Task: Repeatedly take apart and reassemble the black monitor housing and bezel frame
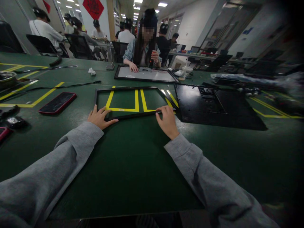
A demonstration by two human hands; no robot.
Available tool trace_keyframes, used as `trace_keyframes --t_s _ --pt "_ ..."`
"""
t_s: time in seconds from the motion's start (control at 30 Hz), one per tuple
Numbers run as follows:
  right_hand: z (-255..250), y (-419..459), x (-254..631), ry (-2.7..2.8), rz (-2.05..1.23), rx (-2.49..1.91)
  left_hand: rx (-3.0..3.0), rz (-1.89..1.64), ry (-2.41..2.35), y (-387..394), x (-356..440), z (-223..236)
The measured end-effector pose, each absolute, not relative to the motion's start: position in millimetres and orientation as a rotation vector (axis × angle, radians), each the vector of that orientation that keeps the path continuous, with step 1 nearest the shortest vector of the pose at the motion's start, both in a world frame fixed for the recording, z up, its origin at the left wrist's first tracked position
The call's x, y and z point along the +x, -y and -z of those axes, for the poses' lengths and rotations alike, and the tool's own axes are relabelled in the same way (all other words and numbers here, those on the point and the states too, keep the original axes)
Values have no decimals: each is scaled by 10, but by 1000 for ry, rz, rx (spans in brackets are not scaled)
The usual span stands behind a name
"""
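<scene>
"What are the hands on?"

"A thin black frame (140, 114), rectangular and open in the middle, lying flat on the counter (133, 158) straight ahead of the wearer. Its bars are narrow and smooth."

"And the grip?"

"The left hand (99, 119) is spread over the near left corner, thumb and fingers apart. The right hand (168, 120) has its fingertips at the near bar's right end; I can't tell whether they pinch it. Both sleeves (78, 145) are soft grey cloth, creased at the elbows."

"What's beside it?"

"On the right, a broad black panel (190, 104), glossy on its left part. On the left, a flat phone (57, 103) with a red edge."

"The surface?"

"Dark green with a dull sheen, marked in straight strips of yellow tape (137, 101), some showing through the frame."

"And the room?"

"Across the counter, a co-worker (142, 47) rests one hand on a grey, dark-edged panel (140, 74). Behind are seated people, mesh-backed chairs (74, 44) and bright ceiling lights (162, 4)."
</scene>
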State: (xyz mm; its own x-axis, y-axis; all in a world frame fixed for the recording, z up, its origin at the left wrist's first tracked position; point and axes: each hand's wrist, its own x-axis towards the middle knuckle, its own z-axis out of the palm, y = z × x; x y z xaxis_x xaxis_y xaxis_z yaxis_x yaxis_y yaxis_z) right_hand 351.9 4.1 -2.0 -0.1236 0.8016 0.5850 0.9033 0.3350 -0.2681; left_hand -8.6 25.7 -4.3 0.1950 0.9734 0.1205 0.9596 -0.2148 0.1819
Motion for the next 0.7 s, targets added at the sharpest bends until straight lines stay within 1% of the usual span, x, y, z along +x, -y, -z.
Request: trace_keyframes --t_s 0.13,0.23,0.3,0.37,0.47,0.57,0.7 --pt "109 -199 4102 1557 392 -1894 2418 -412 -1791 -286 -123 17" --pt "237 -251 4480 1440 360 -2124 2421 -508 -1727 -311 -150 13" --pt "298 -269 4616 1477 308 -2186 2408 -580 -1715 -328 -163 14" --pt "308 -284 4670 1573 309 -2162 2369 -647 -1739 -347 -174 18" --pt "222 -289 4689 1668 430 -2033 2291 -760 -1810 -377 -193 37" --pt "74 -255 4738 1644 568 -1926 2197 -902 -1857 -391 -208 61" --pt "-83 -181 4855 1596 633 -1886 2061 -1076 -1860 -366 -197 63"
